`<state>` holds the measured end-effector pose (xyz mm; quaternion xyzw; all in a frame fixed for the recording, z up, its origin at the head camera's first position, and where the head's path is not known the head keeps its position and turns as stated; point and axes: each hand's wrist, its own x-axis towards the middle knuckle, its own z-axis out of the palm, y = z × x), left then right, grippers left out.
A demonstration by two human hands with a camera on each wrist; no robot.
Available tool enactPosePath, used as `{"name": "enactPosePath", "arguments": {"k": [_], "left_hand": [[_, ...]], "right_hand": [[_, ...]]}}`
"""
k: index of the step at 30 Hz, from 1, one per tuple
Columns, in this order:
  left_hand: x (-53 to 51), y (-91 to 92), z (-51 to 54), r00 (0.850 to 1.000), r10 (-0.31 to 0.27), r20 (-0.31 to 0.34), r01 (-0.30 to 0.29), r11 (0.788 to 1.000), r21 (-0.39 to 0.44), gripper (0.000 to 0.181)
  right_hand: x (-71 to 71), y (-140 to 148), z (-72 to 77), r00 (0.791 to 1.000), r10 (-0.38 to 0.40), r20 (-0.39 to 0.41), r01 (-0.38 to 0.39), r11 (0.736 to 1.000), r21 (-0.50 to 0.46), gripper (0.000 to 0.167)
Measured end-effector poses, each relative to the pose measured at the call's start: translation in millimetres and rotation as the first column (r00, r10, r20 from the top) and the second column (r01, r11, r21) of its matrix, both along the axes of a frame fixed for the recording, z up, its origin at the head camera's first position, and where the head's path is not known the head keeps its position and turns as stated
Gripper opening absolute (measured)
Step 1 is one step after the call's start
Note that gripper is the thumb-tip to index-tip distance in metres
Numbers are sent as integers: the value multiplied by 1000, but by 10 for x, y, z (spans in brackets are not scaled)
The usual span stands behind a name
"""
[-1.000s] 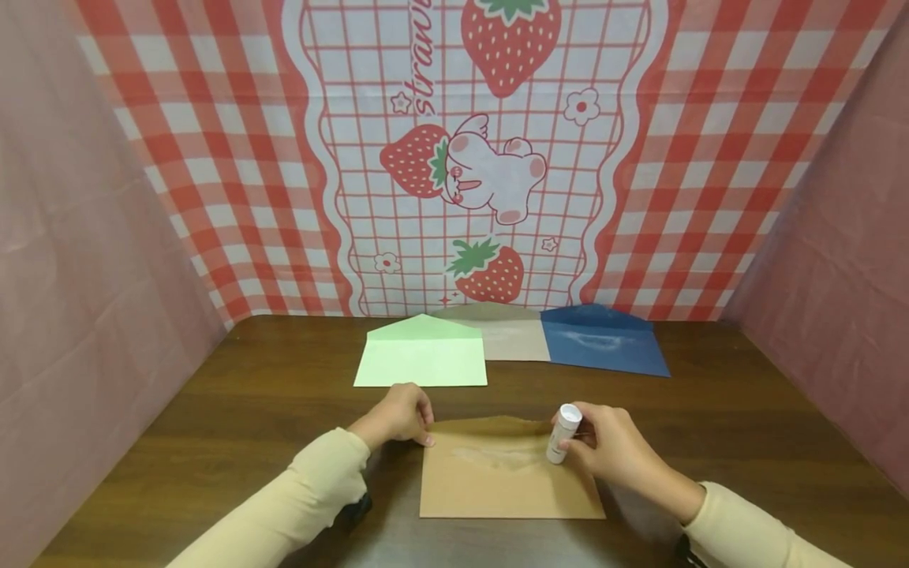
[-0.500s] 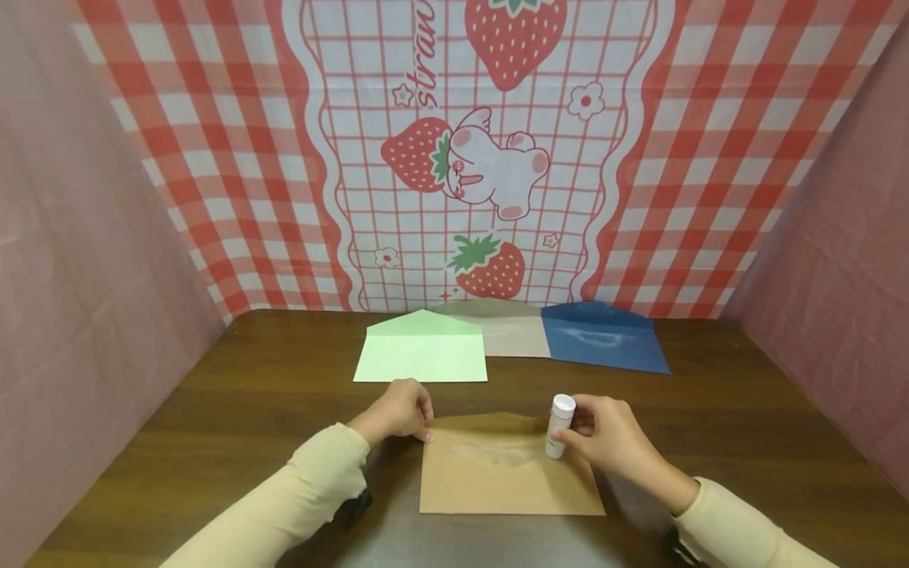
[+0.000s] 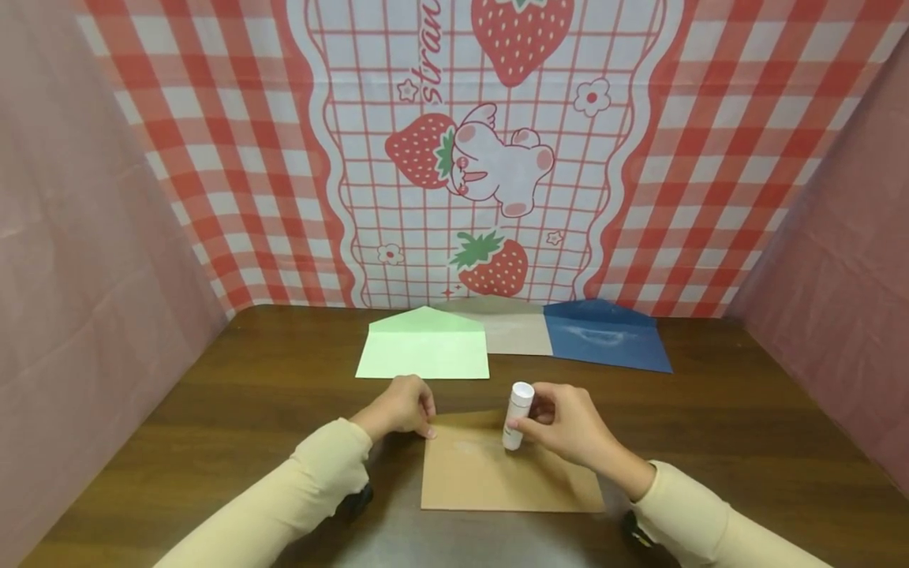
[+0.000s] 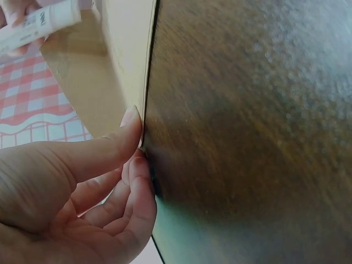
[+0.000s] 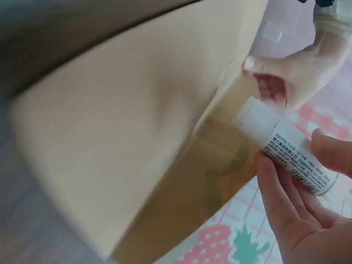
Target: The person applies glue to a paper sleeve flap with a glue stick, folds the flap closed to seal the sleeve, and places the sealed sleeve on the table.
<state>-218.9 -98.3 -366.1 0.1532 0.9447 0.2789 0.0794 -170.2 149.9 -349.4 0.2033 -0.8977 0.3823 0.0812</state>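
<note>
A tan envelope [image 3: 490, 481] lies flap-up on the table, whitish smears near its fold. My left hand [image 3: 400, 406] pinches its upper left corner; in the left wrist view the thumb of that hand [image 4: 82, 198] lies on the paper, the other fingers curled beneath. Between thumb and fingers, my right hand [image 3: 575, 422] holds a white glue stick [image 3: 519, 410] upright, its lower end at the envelope near the fold. The right wrist view shows the printed glue stick [image 5: 297, 154] in the right hand [image 5: 308, 220], over the flap side.
Behind the tan envelope, a light green envelope [image 3: 423, 355], a grey one [image 3: 517, 335] and a blue one [image 3: 611, 343] with whitish smears lie on the brown table [image 3: 270, 379]. A checked strawberry cloth [image 3: 497, 260] hangs at the back, pink cloth on both sides.
My right hand has moved left with the glue stick, from near the envelope's right side towards its middle. The left hand keeps its hold on the corner.
</note>
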Motion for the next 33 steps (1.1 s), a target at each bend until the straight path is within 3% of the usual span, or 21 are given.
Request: {"name": "enactPosePath", "arguments": {"k": [12, 22, 33], "left_hand": [[-14, 2, 9, 1000, 1, 3, -1, 1000, -2, 23], [-20, -9, -20, 1000, -11, 22, 11, 999, 33, 22], [-16, -20, -27, 1000, -14, 25, 12, 999, 52, 23]], "right_hand": [[-63, -544, -51, 985, 174, 14, -174, 985, -13, 20], [-131, -728, -114, 978, 207, -10, -207, 978, 23, 17], [-141, -712, -130, 977, 214, 4, -214, 976, 29, 18]]}}
